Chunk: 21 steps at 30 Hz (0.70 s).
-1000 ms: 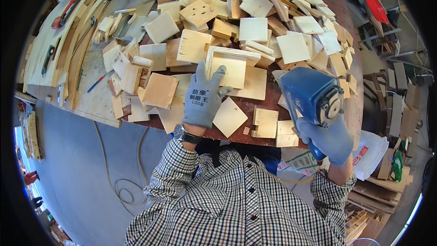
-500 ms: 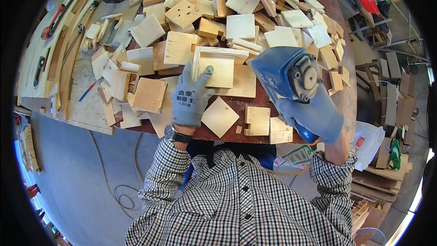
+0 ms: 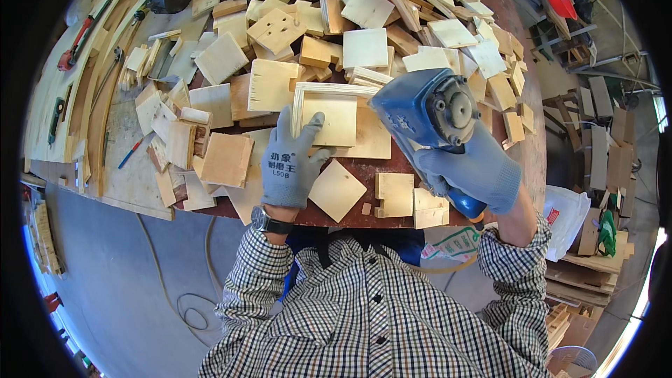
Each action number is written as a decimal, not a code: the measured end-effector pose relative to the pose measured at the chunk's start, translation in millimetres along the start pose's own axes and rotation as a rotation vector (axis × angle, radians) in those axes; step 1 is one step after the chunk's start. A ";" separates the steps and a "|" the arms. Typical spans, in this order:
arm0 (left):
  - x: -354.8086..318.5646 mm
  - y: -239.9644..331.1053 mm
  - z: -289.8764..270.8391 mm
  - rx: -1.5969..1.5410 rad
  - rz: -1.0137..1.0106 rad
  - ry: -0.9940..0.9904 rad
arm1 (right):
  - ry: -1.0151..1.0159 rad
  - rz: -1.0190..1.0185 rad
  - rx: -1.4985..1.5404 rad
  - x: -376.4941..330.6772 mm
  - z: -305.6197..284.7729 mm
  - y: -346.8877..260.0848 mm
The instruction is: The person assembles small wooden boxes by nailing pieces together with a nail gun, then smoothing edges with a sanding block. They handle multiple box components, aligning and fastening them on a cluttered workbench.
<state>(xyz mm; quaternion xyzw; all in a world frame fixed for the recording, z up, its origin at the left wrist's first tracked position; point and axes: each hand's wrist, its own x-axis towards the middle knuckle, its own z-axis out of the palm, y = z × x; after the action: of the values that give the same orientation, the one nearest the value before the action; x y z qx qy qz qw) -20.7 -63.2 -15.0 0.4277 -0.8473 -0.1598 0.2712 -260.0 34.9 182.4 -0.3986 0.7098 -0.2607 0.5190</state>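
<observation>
Fingers (image 3: 313,124) of the gloved left hand (image 3: 288,164) were spread flat, pinning a square wooden frame piece (image 3: 329,115) at its left edge, not clenched round it. Frame lay on the round table (image 3: 533,161), centre front, among scattered plywood offcuts (image 3: 271,84). A loose square panel (image 3: 337,190) sat just below the hand. Right hand (image 3: 470,171), also gloved, was clenched around the blue power sander (image 3: 423,108), held tilted at the frame's right edge. Contact between sander and frame: cannot tell.
</observation>
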 end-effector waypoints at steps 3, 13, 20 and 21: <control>1.6 0.3 2.1 -0.032 0.009 0.002 | -0.018 0.020 -0.042 11.3 -1.7 -1.6; 3.4 3.8 -1.2 -0.072 -0.044 -0.031 | -0.085 0.043 -0.079 56.9 11.7 -1.7; 2.3 3.1 1.1 -0.055 -0.044 -0.024 | -0.091 0.037 -0.157 61.3 6.8 -4.7; 2.2 3.1 1.3 -0.055 -0.041 -0.024 | -0.087 0.031 -0.164 61.5 6.0 -5.1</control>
<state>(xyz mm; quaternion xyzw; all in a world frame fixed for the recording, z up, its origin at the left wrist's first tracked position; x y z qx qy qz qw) -24.5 -63.2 -13.8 0.4354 -0.8369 -0.1938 0.2693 -261.6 -19.1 152.0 -0.4398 0.7116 -0.1761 0.5189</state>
